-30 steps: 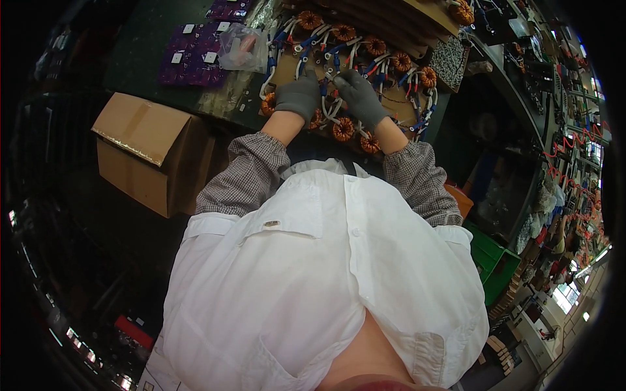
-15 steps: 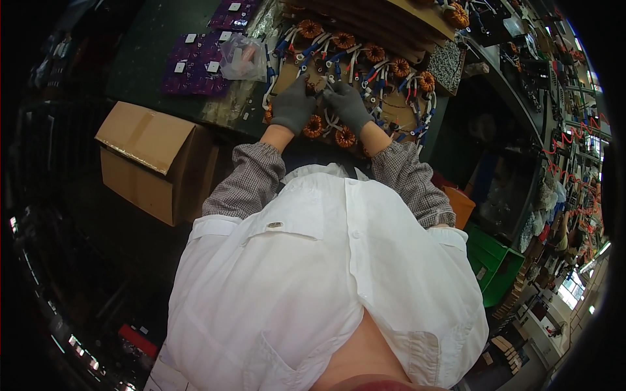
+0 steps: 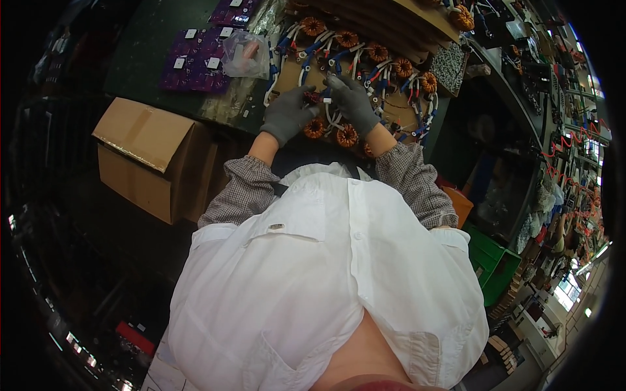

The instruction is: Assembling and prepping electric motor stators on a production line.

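My left hand (image 3: 287, 115), in a grey glove, is closed around the edge of a small dark copper-red coil (image 3: 312, 98). A short white lead end (image 3: 327, 100) sticks out toward the right. Facing it, my gloved right hand (image 3: 353, 104) has its fingers bent close to that lead; what they grip is hidden. Both hands hover over a brown cardboard sheet (image 3: 287, 79) covered with ring coils. Just below the hands lie two orange copper ring coils, one on the left (image 3: 313, 128) and one on the right (image 3: 346, 135). Blue, white and red leads with ring terminals (image 3: 317, 47) spread beyond.
Purple circuit boards (image 3: 195, 62) and a clear plastic bag (image 3: 246, 55) lie on the dark green bench at left. An open cardboard box (image 3: 140, 156) stands nearer. Stacked cardboard sheets (image 3: 391, 26) rise behind the coils, beside a tray of small metal parts (image 3: 448, 68). A green crate (image 3: 489, 257) sits at right.
My hands have drawn slightly nearer to me and a little apart. The dark coil and its white lead show more plainly between them now.
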Demonstrator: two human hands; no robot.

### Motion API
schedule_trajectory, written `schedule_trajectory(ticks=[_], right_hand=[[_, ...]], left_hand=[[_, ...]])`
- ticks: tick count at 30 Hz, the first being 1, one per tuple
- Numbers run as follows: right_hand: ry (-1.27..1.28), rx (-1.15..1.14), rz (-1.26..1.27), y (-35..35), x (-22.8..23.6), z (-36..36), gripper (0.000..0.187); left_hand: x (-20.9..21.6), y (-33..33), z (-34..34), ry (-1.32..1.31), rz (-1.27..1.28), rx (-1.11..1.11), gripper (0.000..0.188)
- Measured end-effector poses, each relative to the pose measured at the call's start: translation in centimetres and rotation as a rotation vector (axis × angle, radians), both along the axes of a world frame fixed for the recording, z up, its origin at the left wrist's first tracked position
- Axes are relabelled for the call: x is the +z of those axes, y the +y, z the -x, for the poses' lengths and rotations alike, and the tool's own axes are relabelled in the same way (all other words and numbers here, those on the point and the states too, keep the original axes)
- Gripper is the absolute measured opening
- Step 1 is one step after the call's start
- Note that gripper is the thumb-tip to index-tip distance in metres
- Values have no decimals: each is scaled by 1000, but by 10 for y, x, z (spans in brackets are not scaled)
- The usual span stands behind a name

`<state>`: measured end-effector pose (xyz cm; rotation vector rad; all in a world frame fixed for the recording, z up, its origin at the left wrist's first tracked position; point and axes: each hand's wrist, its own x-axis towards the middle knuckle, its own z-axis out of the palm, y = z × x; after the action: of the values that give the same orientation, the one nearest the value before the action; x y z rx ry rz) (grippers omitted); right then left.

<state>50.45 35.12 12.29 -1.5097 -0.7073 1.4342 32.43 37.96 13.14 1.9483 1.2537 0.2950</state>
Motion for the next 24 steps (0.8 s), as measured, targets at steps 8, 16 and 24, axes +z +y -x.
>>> schedule_trajectory(ticks=[8,16,24], right_hand=[[-522,598,-139,5,27,-5,41],[-1285,851,-219,8,34,-24,24],[-919,349,-258,3,40,-33,28]], left_hand=[[-2,3,-3,31,-20,64,41],[-4,-3,-17,-4,-65,146,37],[4,-11,-18,186,-172,233,33]])
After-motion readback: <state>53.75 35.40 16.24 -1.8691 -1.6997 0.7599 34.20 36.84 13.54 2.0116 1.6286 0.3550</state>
